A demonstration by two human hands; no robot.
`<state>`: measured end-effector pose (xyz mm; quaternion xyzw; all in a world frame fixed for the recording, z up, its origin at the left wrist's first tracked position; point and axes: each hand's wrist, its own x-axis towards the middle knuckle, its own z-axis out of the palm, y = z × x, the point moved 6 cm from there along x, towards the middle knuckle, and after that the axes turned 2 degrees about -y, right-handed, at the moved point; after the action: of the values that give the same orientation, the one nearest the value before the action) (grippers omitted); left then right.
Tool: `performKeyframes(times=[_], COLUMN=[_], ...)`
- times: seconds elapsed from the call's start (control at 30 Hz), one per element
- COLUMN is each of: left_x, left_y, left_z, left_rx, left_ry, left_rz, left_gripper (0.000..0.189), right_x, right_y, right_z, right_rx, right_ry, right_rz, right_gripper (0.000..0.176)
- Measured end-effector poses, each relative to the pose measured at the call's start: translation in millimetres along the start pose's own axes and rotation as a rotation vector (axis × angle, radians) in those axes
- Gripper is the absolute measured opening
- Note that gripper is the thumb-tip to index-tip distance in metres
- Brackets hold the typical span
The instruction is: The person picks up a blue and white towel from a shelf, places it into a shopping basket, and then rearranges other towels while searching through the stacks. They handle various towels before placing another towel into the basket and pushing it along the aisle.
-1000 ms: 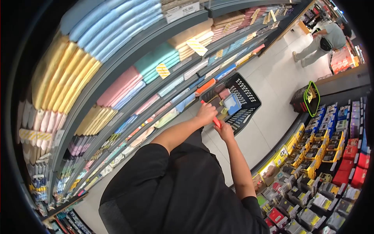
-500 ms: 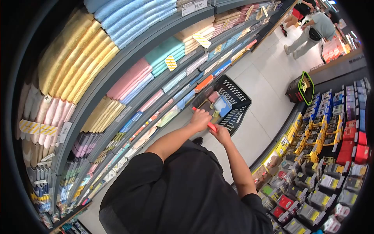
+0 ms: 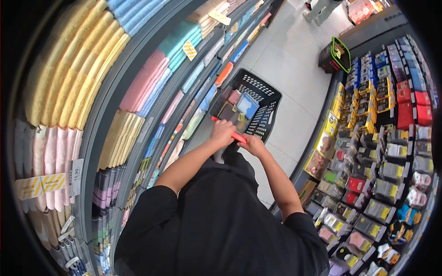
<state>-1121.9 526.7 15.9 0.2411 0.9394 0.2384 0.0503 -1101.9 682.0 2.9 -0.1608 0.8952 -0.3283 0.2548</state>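
Black basket (image 3: 264,99) stands on the pale floor (image 3: 285,64) in the aisle, just ahead of the person, its near end hidden behind the hands. The left hand (image 3: 222,133) and right hand (image 3: 252,145) sit side by side on its red handle (image 3: 238,136), fingers (image 3: 226,125) clamped round the bar, so only short bits of red show. Inside, a blue packet (image 3: 247,105) is plain; the rest is too jumbled to name. Folded towels (image 3: 69,69) fill the left shelves; a far person (image 3: 322,7) is cut off at the top edge.
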Motion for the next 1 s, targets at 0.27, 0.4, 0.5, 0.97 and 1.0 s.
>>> performKeyframes(times=[0.27,0.4,0.5,0.97,1.0], left_x=[-74,-107,-133,-242,-249], left_y=[3,8,8,32,34], left_z=[-4,-6,-6,6,8], left_rx=[-0.034,-0.019,0.001,0.040,0.029], left_ry=[0.084,0.056,0.058,0.250,0.269], left_rz=[0.097,0.097,0.083,-0.026,-0.024], left_gripper=[0.020,0.019,0.019,0.016,0.016], right_x=[-45,-66,-76,-162,-170], right_y=[-31,-46,-55,-99,-101], right_z=[61,86,106,170,175], right_rx=[0.047,0.043,0.046,-0.116,-0.152], right_ry=[0.033,0.041,0.029,0.280,0.330], right_rz=[0.065,0.075,0.097,0.006,0.003], right_gripper=[0.033,0.034,0.035,0.036,0.035])
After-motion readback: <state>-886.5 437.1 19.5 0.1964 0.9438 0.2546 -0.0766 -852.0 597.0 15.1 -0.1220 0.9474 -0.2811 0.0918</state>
